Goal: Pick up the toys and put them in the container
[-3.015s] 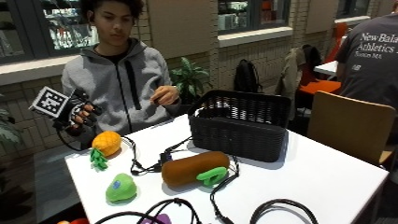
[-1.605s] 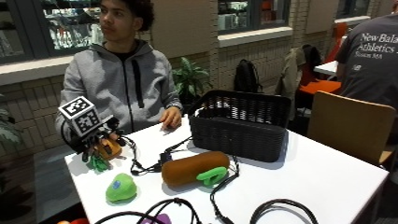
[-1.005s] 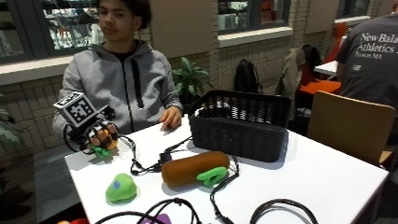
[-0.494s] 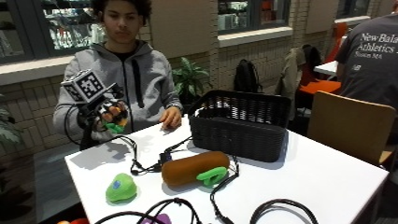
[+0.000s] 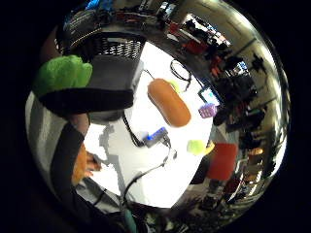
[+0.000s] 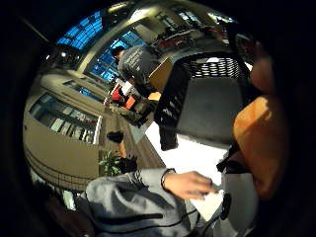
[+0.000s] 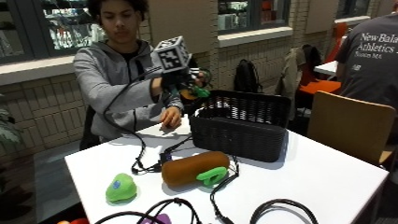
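Observation:
In the outside view my gloved right hand (image 7: pixel 177 80) is raised and grips an orange carrot toy with green leaves (image 7: pixel 194 91), just above the near-left corner of the black mesh basket (image 7: pixel 242 135). The toy's leaves (image 5: pixel 60 75) and orange body (image 6: pixel 261 143) sit close to the palm, with the basket (image 5: pixel 116 46) (image 6: pixel 177 98) beyond them. On the white table (image 7: pixel 323 177) lie a brown oblong toy with a green piece (image 7: pixel 193 169), a green toy (image 7: pixel 120 187) and a purple toy (image 7: pixel 163 218) at the front edge. The brown toy (image 5: pixel 169 102) also shows below the palm.
The person's bare left hand (image 7: pixel 170 117) rests on the table beside the basket. Black cables (image 7: pixel 273 207) loop across the front of the table, and a small device (image 7: pixel 167 157) lies by the brown toy. A wooden chair (image 7: pixel 348 126) stands at the right.
My hand came down on the orange toy at the table's left, gripped it, lifted it and carried it up and right to the basket's corner. The other toys have not moved.

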A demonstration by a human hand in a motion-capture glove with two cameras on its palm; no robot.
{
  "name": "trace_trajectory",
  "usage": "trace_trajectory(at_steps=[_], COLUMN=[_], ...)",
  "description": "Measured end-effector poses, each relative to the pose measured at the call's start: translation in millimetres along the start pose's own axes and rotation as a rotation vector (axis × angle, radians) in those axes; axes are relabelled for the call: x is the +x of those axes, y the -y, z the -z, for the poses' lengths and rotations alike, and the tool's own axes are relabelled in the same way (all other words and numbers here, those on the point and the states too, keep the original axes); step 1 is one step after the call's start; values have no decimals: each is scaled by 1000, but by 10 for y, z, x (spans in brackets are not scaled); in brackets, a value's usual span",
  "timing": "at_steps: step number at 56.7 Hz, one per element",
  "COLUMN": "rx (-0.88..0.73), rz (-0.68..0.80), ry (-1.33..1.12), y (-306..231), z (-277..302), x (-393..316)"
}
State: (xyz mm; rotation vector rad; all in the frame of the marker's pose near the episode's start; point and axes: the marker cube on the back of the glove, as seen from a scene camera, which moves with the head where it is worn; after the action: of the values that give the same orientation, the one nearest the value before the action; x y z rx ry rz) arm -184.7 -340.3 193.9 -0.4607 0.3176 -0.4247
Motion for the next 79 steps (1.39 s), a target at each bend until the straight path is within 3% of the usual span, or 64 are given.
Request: trace_trajectory(at_steps=[3,13,25,31,42,52,58,67,79], rx=[-24,-88,-236,-213,-81,-36,-76,-183,-266], rz=[-78,-79,-78,-66,-172,-430,-591,-760,-839], ry=[74,24,102,102,99,2,-69,-103,-68], y=[241,646,667,548,-17,-965,-1502,-2125,-2361], z=[-193,-684,-780,-630,-117,123,105,-158,-490], x=[-237,-335,-127,-38,678,1748,2486,2952,3120])
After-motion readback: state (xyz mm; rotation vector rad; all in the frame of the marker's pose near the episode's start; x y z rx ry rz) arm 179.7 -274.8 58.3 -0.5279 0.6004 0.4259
